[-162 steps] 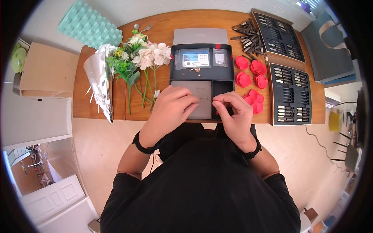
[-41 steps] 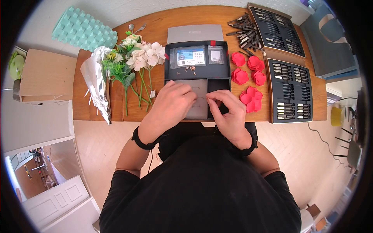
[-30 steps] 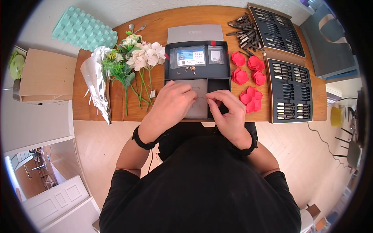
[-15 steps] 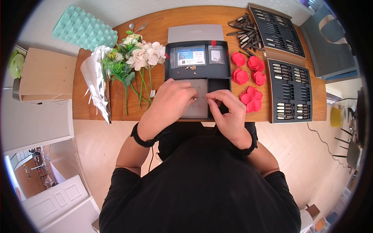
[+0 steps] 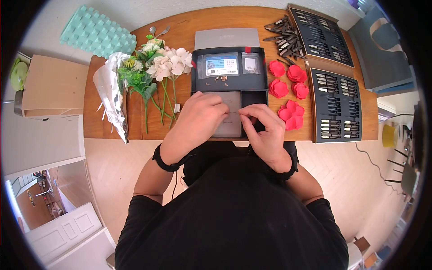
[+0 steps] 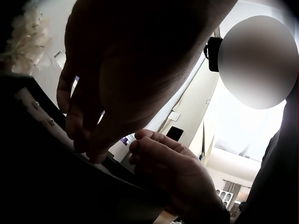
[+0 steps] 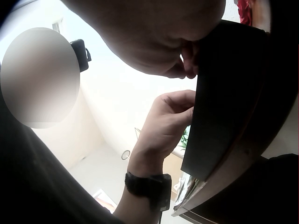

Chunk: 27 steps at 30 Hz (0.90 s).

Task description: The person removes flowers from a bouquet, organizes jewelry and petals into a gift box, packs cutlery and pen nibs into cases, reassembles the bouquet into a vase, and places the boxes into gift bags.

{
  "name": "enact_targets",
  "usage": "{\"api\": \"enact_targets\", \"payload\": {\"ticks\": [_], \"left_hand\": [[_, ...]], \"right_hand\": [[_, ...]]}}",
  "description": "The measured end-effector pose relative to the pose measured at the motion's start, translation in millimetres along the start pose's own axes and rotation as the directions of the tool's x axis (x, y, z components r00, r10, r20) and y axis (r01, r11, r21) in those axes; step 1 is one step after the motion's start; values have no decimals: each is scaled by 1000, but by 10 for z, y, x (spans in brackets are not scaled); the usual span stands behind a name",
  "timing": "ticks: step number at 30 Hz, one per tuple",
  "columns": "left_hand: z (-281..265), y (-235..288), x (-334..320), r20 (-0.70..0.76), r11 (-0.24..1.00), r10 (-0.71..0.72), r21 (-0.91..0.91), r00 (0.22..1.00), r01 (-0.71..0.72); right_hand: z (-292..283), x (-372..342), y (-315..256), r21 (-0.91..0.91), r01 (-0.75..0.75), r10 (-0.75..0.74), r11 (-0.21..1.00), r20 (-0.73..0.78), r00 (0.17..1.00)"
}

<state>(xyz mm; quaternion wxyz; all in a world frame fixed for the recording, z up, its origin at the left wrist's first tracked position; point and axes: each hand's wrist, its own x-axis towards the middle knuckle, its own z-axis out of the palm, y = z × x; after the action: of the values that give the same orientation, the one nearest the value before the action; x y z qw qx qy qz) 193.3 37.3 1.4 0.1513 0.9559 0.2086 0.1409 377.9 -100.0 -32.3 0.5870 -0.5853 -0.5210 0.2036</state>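
Note:
In the head view my left hand [image 5: 202, 115] bends over the grey pad [image 5: 231, 130] of the black box, thumb and fingers drawn together in a pinch. The small metal piece at those fingertips is hidden now. Opposite it, my right hand [image 5: 266, 134] brings thumb and forefinger together by the divider between the pad and the dark compartment [image 5: 254, 97]; I cannot tell what they hold. A gap separates the two hands. Short slits mark the pad. In the left wrist view two small studs [image 6: 51, 122] show on a pale strip beside the left fingers.
Small coppery pieces [image 5: 221, 79] lie in the rear tray below two clear bags [image 5: 222, 65]. Red flowers [image 5: 291, 114] stand right of the box, with filled black trays [image 5: 336, 105] and loose dark-handled items [image 5: 285, 39] beyond. Artificial flowers [image 5: 168, 65] and silver foil [image 5: 110, 96] lie left.
Half a second ago a small shiny piece showed at my left fingertips; now it is out of sight. My left hand has shifted very slightly, while my right has stayed still.

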Motion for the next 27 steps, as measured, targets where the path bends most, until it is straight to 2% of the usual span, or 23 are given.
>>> {"api": "enact_targets", "payload": {"ticks": [15,27], "left_hand": [[-17,23,25,38,1000,2,10,999,-3],[-29,1,-18,-2,1000,7,-6,1000,-7]], "right_hand": [[-21,3,36,-28,37,-36,999,30,999],[-17,2,38,-38,43,-42,998,30,999]]}}
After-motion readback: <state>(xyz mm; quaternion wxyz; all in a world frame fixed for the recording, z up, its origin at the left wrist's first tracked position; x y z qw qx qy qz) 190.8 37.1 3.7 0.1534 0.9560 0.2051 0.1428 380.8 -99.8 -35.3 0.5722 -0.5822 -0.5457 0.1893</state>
